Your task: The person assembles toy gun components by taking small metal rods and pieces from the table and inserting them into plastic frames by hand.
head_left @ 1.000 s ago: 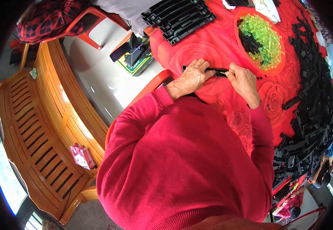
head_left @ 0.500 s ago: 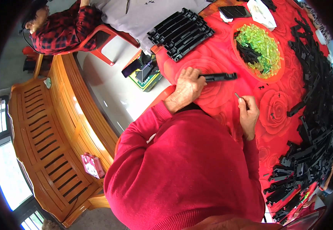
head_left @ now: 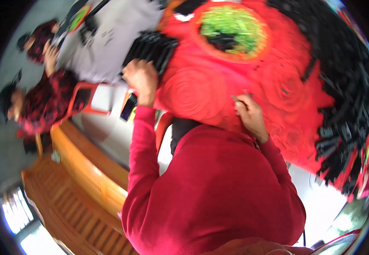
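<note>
A round table under a red cloth [head_left: 201,97] fills the upper half of the view and serves as the landmark for everything else. Along its far right edge lies a thick heap of black plastic strips [head_left: 346,97], loose and tangled. Off the table's left side stands a wooden bench [head_left: 82,187], with a person in a dark red patterned top [head_left: 48,102] seated beyond it. Near the table's top sits a shallow tray of green pieces [head_left: 231,27]. At the table's upper left edge rests a neat stack of black strips [head_left: 150,49], laid side by side. The left hand [head_left: 141,78] reaches out to that stack, fingers curled down on its near end; whether it is actually gripping a strip cannot be told through the blur. The right hand [head_left: 249,112] rests on the cloth at the table's near edge, pinching a small thin pin [head_left: 234,98] between thumb and fingers. The strips look light, stiff and smooth, so one is probably best taken near its middle, across the narrow width, to keep it level.
</note>
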Motion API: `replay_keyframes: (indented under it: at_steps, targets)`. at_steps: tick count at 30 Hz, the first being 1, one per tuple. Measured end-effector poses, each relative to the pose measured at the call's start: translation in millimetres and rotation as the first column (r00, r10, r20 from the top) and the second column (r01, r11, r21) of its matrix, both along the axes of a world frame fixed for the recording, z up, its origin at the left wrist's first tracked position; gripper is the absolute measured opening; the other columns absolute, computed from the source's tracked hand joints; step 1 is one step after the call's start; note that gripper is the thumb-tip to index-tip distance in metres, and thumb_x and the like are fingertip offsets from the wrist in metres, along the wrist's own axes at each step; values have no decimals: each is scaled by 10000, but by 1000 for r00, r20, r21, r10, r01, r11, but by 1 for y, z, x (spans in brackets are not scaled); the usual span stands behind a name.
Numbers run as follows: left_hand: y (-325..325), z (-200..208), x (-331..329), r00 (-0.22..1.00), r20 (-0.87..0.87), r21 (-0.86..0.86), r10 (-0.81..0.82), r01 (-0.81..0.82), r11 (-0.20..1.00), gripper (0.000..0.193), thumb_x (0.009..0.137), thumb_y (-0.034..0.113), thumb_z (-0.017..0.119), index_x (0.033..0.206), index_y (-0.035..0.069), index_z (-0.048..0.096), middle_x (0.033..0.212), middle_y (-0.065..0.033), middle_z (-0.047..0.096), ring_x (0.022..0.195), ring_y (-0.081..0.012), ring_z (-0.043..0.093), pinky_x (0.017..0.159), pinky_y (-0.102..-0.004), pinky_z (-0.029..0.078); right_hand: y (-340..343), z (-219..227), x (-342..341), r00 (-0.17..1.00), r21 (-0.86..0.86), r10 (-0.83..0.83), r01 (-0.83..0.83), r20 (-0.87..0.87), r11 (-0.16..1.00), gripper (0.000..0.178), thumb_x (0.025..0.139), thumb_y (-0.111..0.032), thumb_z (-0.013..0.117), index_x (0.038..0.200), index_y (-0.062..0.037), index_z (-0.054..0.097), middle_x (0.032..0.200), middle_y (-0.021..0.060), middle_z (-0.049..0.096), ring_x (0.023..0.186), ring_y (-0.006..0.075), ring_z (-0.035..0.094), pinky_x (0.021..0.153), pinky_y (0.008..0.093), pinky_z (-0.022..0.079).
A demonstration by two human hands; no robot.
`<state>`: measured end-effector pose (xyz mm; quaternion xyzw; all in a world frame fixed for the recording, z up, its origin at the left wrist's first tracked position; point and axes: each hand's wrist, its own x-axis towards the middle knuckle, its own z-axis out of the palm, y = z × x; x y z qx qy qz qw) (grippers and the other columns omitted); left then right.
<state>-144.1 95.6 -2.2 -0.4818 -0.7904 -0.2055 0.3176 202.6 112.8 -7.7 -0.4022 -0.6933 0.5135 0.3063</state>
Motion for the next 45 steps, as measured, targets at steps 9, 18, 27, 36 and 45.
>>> replay_keyframes:
  at_steps: [9,18,27,36,45]
  targets:
    - [-20,12,26,999,-5,60,-44,44,997,191,766,178,702,898,70,615,1036,-101,568,919,-316,505,765,-446,410,25,11,38,955,151,-286,272,81,950,121,861,-119,610,892,-11,565,742,28,528,691,71,498,606,237,425]
    - [-48,-29,125,811,287,-5,-510,533,846,102,784,63,670,872,55,618,948,-96,587,861,-268,530,762,-386,429,139,-16,172,517,521,-736,522,437,676,362,828,-380,630,976,-54,581,807,194,661,779,376,653,633,456,499]
    - [-56,-51,139,718,413,76,-559,585,807,121,779,62,661,891,49,614,973,-104,574,853,-299,519,752,-405,419,192,-21,151,270,589,-709,409,652,697,542,806,-449,632,1013,11,433,860,274,638,842,437,633,720,521,499]
    - [-56,-50,138,694,448,118,-564,580,806,128,761,55,666,875,62,608,974,-87,578,860,-281,528,753,-400,419,128,-5,192,565,563,-825,678,10,472,194,862,-130,505,863,37,604,729,117,628,646,237,609,595,333,464]
    - [-45,13,141,588,471,156,-658,679,718,473,738,90,716,1188,88,570,1200,-140,513,1035,-313,503,863,-421,406,49,36,172,697,-572,-562,260,-447,778,272,895,-255,492,1014,-20,559,638,104,541,355,71,294,338,190,238]
